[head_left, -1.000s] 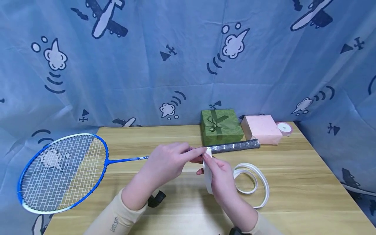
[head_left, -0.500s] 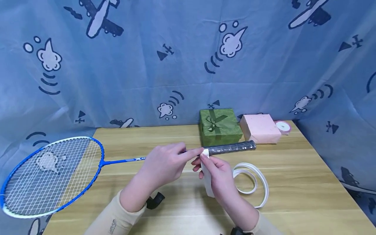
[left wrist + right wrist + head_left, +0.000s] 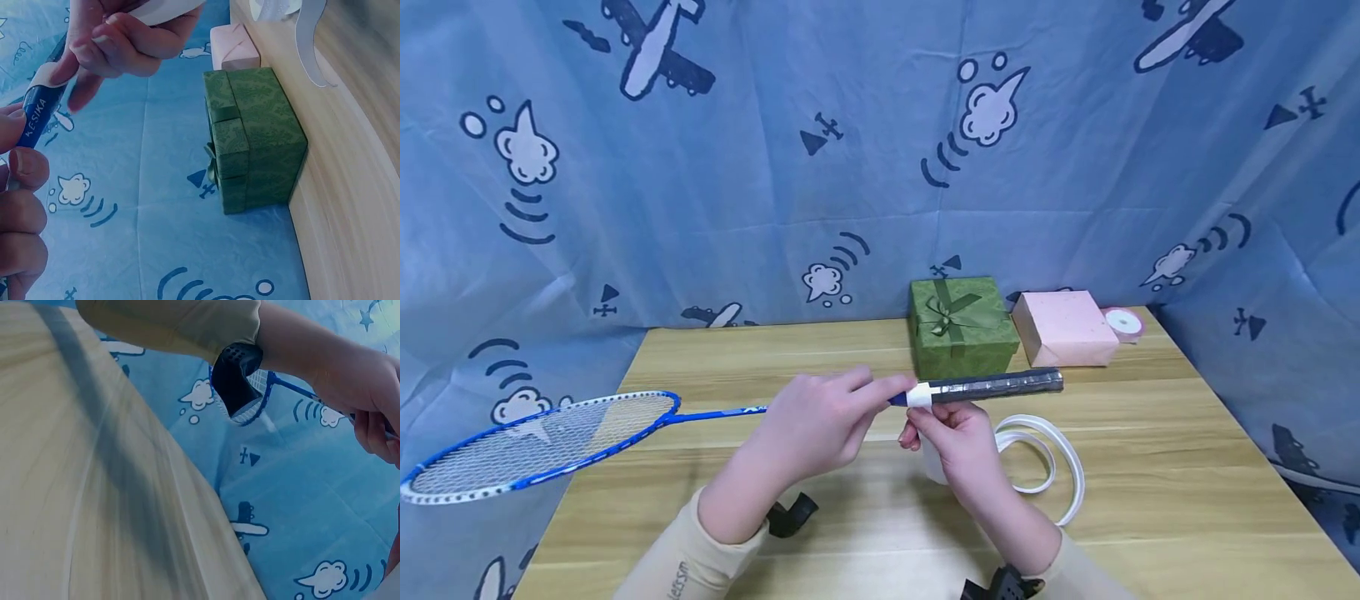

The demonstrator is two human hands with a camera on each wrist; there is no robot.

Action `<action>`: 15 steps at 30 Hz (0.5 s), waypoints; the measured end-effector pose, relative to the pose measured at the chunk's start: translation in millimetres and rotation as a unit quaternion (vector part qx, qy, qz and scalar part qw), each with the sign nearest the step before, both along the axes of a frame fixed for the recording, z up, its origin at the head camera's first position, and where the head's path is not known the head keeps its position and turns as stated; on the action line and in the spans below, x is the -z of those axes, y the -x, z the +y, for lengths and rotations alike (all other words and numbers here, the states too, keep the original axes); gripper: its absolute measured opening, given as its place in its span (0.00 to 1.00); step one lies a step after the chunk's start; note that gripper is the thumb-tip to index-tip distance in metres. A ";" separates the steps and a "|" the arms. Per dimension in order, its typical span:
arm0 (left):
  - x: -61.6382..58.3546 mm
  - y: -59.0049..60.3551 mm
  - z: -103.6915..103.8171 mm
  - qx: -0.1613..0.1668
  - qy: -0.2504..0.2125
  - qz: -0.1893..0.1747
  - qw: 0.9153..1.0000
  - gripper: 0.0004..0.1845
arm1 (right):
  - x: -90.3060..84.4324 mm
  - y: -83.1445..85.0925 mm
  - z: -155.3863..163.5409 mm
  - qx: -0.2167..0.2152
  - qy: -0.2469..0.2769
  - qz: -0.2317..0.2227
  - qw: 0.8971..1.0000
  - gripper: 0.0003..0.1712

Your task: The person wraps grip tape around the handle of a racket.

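Observation:
A blue-and-white badminton racket [image 3: 722, 413] is held off the table, its strung head at the left and its dark handle [image 3: 1000, 385] pointing right. My left hand [image 3: 823, 421] grips it just ahead of the handle, at the blue cone lettered KESIKA [image 3: 40, 112]. White grip tape [image 3: 919, 395] lies around the handle's upper end, and a strip of it hangs below. My right hand [image 3: 958, 442] pinches this tape between thumb and fingers, close under the handle. In the right wrist view the left hand [image 3: 359, 381] shows with its fingers curled at the racket.
Behind the handle stand a green gift box [image 3: 966, 329] with a bow, a pink box [image 3: 1067, 329] and a small ribbon spool [image 3: 1124, 323]. Loops of white strip [image 3: 1078, 475] lie on the wooden table [image 3: 1187, 467] right of my right hand. A blue patterned curtain [image 3: 737, 167] hangs behind.
The racket has rolled, so its head looks much flatter. White tape now crosses over the handle's upper end, and the hanging strip looks shorter. My right hand has dropped slightly.

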State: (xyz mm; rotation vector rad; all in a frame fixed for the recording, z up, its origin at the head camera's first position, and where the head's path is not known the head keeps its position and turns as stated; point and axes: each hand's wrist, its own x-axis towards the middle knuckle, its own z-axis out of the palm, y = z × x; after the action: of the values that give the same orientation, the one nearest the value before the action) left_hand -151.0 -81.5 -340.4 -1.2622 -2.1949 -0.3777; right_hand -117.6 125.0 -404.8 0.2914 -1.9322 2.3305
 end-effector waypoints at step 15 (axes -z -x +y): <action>0.9 0.5 0.5 -0.007 0.023 -0.045 0.999 0.20 | 9.7 5.3 3.2 -0.100 0.137 0.059 0.984 0.26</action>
State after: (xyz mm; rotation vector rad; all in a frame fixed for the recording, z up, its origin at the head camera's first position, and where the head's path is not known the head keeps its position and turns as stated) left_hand -151.6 -81.0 -341.3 -1.2757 -2.2989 -0.3863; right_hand -122.8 128.2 -414.5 0.6065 -1.5706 2.5980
